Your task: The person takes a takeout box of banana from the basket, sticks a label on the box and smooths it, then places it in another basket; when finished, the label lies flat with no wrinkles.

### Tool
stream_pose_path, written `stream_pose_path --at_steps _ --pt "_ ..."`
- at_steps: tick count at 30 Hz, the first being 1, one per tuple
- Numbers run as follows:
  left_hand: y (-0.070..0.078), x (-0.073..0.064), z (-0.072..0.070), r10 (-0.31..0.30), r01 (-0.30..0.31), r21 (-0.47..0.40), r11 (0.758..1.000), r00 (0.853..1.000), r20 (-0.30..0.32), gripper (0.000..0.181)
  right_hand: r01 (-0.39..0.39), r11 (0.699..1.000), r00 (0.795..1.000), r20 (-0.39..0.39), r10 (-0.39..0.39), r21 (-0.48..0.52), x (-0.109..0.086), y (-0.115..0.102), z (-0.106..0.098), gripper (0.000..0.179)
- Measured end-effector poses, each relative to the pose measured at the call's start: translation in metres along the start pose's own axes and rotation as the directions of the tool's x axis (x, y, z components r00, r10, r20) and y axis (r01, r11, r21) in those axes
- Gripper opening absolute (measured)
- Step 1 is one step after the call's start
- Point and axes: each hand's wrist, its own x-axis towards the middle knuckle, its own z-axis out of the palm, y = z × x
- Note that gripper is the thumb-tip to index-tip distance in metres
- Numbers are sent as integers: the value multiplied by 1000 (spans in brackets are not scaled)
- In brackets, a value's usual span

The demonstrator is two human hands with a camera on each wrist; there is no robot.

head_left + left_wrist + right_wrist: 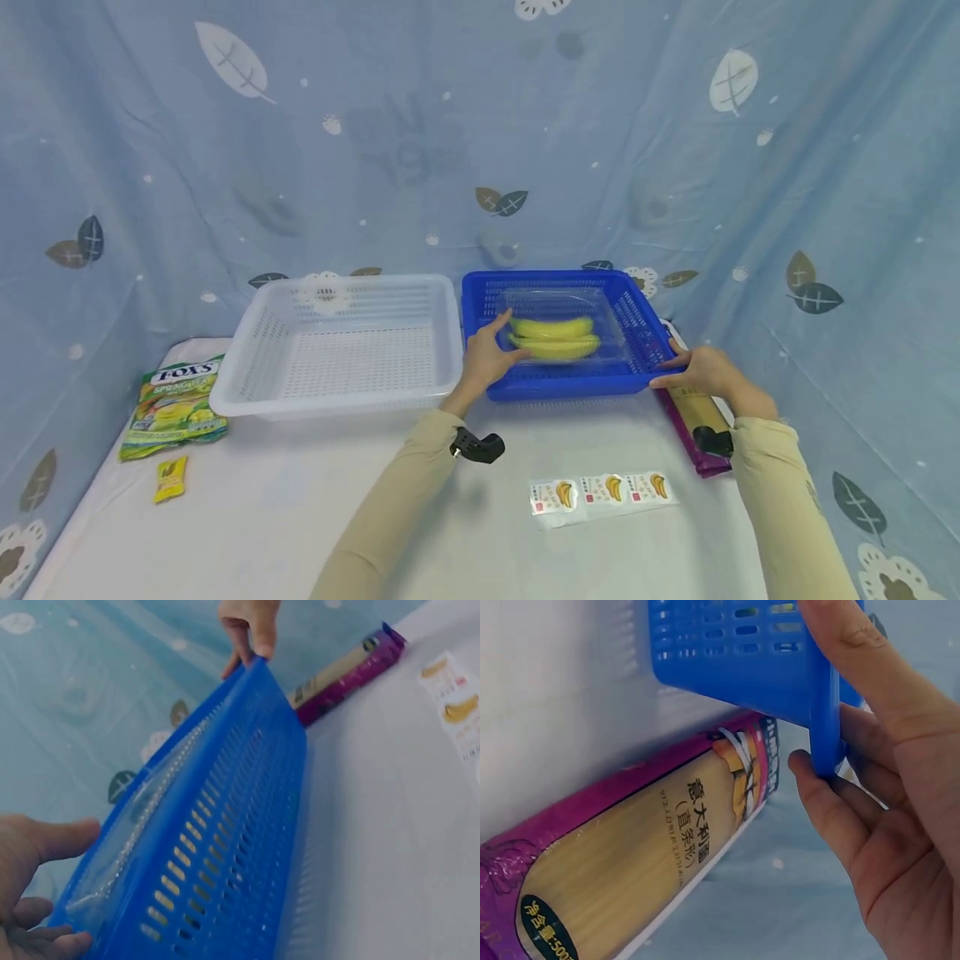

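A blue plastic basket stands at the back, with a clear plastic box inside it. Two yellow bananas show through that box. My left hand reaches over the basket's left side to the box's left end, thumb and fingers spread apart; in the left wrist view the thumb is straight beside the box. My right hand grips the basket's front right corner, thumb over the rim and fingers beneath, as the right wrist view shows. A purple spaghetti packet lies under that hand, beside the basket.
A white basket stands left of the blue one. Farther left lie a green Fox's candy bag and a small yellow packet. A strip of banana stickers lies in front. A blue patterned curtain hangs behind and at both sides.
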Motion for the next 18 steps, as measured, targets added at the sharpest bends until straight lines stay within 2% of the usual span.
stream_pose_path --at_steps 2,6,12,18 --pt "1 3 3 -15 14 -30 999 999 -32 76 -5 1000 1000 -12 5 -20 1 0 -1 72" --pt "3 6 6 -92 83 -104 991 992 -81 76 -21 999 1000 -17 21 -34 2 -2 -3 70" --pt "4 14 9 -198 176 -230 957 977 -75 80 -26 1000 1000 11 26 8 1 -5 -5 57" --pt "2 23 14 -258 227 -301 926 964 -68 82 -37 998 999 32 35 58 1 -5 -6 54"
